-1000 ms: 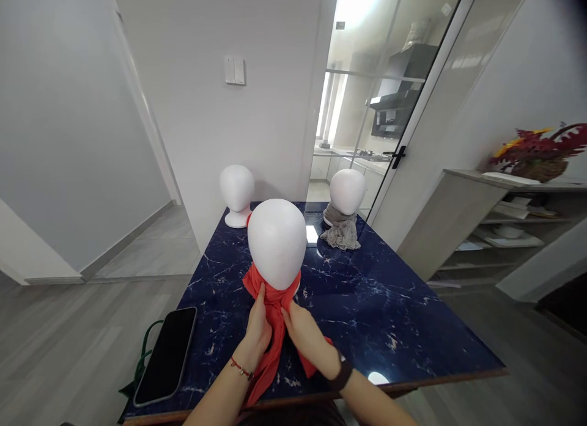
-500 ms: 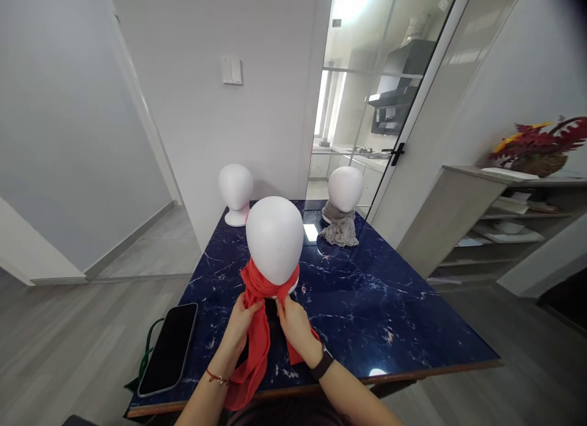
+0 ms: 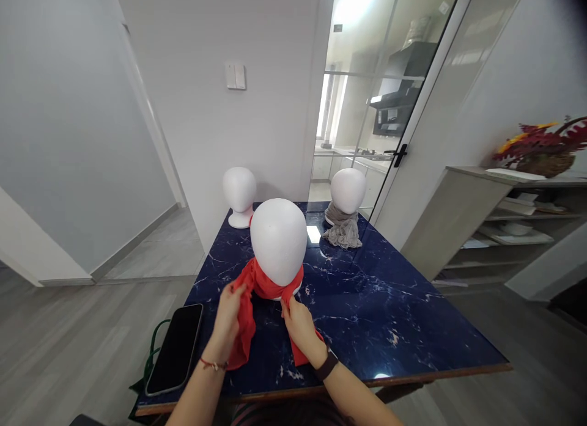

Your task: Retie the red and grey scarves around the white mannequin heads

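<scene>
Wrinkled red scarf (image 3: pixel 269 285) hugs a smooth, probably foam, ovoid head (image 3: pixel 279 241).

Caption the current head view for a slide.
Left hand and right hand grip a red scarf wrapped beneath the nearest white mannequin head on a blue marbled table.

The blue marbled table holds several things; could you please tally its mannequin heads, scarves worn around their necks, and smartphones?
Mannequin heads: 3
Scarves around necks: 2
Smartphones: 1
Total: 6
</scene>
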`<state>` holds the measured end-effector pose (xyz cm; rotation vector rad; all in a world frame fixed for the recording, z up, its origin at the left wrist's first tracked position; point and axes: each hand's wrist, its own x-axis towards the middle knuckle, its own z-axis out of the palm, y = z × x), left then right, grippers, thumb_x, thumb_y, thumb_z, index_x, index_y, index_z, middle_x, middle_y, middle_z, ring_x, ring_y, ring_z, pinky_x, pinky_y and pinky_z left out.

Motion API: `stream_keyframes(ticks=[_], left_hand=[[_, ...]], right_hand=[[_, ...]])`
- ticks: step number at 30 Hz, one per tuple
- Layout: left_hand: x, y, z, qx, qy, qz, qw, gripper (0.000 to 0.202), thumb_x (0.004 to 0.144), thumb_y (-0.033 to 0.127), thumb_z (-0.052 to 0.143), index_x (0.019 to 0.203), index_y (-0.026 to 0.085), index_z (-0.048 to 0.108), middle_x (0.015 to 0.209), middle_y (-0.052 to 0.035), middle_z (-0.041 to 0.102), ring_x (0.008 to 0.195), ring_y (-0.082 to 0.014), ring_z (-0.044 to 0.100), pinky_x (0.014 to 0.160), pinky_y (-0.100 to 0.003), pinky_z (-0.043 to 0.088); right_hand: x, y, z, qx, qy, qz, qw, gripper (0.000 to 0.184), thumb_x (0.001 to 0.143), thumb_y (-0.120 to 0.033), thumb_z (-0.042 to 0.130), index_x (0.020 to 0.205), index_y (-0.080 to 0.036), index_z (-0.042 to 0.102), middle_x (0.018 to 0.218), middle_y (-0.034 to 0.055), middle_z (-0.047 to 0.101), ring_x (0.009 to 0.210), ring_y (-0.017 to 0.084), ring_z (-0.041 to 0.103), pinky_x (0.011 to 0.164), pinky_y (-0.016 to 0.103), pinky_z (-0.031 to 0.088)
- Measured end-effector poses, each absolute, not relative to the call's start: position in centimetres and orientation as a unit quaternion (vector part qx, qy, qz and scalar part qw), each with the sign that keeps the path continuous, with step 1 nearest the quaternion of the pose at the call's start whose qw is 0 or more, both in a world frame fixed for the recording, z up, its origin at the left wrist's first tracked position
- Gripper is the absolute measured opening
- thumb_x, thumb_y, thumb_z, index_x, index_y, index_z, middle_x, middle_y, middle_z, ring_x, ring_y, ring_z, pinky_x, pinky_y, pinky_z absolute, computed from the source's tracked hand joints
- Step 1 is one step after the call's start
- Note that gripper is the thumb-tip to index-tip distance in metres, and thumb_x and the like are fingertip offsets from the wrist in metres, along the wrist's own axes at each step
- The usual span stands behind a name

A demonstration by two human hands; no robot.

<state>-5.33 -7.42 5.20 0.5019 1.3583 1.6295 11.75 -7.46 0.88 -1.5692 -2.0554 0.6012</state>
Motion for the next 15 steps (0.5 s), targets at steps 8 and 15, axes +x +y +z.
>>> stream_keyframes(ticks=[8,15], left_hand=[[1.7,-9.3,2.3,0.367,0.575,0.594,0.426,0.016,0.074,0.011,0.063,0.087,0.020,0.064,0.059,-0.0020,0.060,0.068,-0.0212,0.061,0.075,-0.027,0.041],[1.4,-10.9,2.6,0.257,0.580,0.660,0.402,0.021,0.072,0.015,0.069,0.090,0.020,0.060,0.089,-0.0049,0.067,0.092,-0.0211,0.063,0.087,-0.029,0.042]], right_hand=[[11.7,-7.5,0.8,-0.584,-0.752,0.213,0.219,0.023,0.093,-0.015,0.033,0.097,-0.014,0.056,0.086,0.0108,0.069,0.075,0.019,0.066,0.061,0.023,0.036],[12.3,-8.4,1.6,-0.512,-0.662,0.390,0.384,0.021,0.090,-0.028,0.043,0.099,-0.016,0.056,0.097,0.0110,0.068,0.089,0.021,0.065,0.077,0.028,0.046]])
